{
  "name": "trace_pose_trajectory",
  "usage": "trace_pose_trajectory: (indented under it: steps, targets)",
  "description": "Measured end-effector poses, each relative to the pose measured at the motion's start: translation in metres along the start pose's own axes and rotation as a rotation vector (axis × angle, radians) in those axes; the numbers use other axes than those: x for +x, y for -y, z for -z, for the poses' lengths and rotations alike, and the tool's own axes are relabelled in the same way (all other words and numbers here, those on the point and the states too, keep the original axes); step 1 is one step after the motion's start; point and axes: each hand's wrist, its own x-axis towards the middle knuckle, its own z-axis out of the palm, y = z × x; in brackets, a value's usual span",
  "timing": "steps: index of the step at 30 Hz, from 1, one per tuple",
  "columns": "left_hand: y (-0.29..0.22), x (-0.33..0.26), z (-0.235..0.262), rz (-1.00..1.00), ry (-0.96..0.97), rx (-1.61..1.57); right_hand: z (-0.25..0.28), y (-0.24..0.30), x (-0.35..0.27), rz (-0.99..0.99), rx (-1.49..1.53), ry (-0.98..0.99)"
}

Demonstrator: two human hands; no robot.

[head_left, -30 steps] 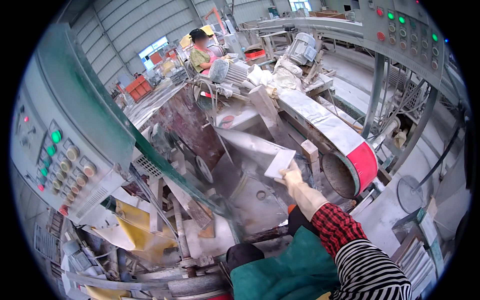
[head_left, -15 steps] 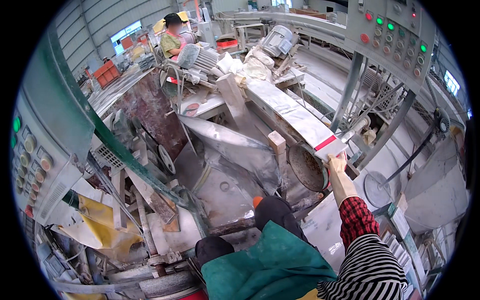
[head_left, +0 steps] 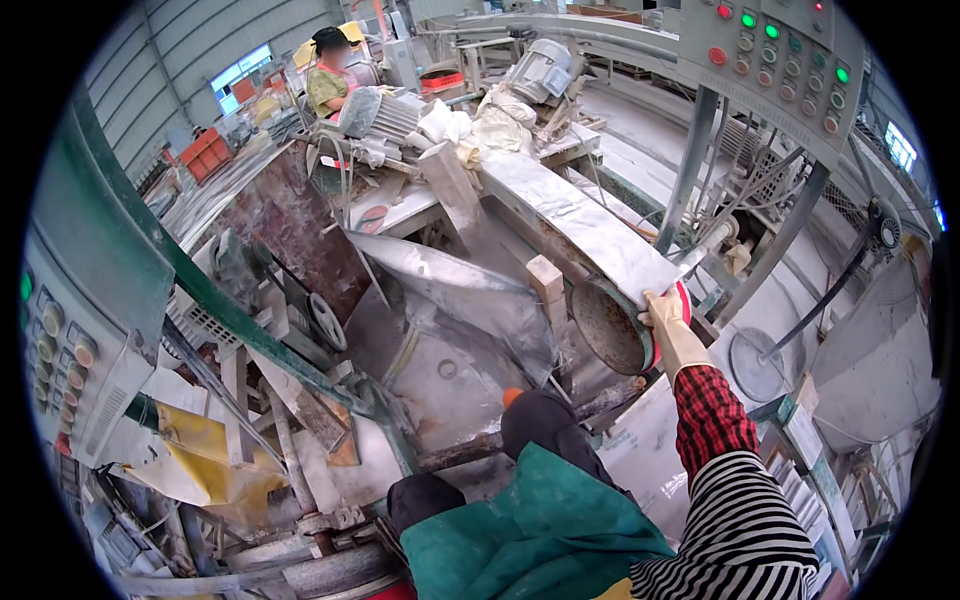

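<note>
Dust-coated stone workshop with corrugated grey walls and pale powder over every machine and the floor. Largest item: conveyor belt [head_left: 585, 225], whitened, running from about twelve o'clock down to centre-right and ending over a round end drum [head_left: 612, 327] with a red rim. At nine o'clock, a green-framed control cabinet [head_left: 75, 320] with rows of round buttons, angled toward the operator's standing place, presumably for reach. At one o'clock, a second grey control panel [head_left: 775, 55] with red and green lamps, raised on slanted posts above the belt. At eleven o'clock, far off, another person [head_left: 328, 75] seated beside an electric motor [head_left: 375, 112]. At six o'clock, a green apron [head_left: 520, 530] and dark boots of the wearer. Right hand [head_left: 668, 322], in a pale glove with red plaid cuff and striped sleeve behind, at three o'clock: fingers curled loosely over the belt's end at the drum's red rim, palm laid against it, seemingly to steady or feel the belt; whether anything was gripped could not be told. Left hand not in view. Smallest: a pale wooden block [head_left: 546, 281] standing just beside the drum at centre.
</note>
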Motion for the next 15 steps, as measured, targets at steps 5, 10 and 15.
trace_pose_trajectory:
  steps: [5,10,15]
  targets:
    - [-0.006,-0.002,0.004,0.029,0.031,0.008,0.001,-0.004,0.008,-0.068,-0.037,0.014]
    - [-0.018,0.001,0.012,0.007,0.007,-0.058,-0.002,-0.027,0.022,0.017,0.136,-0.036]
    - [-0.018,-0.003,0.008,0.006,-0.053,-0.069,-0.013,-0.03,0.011,0.195,0.108,-0.115]
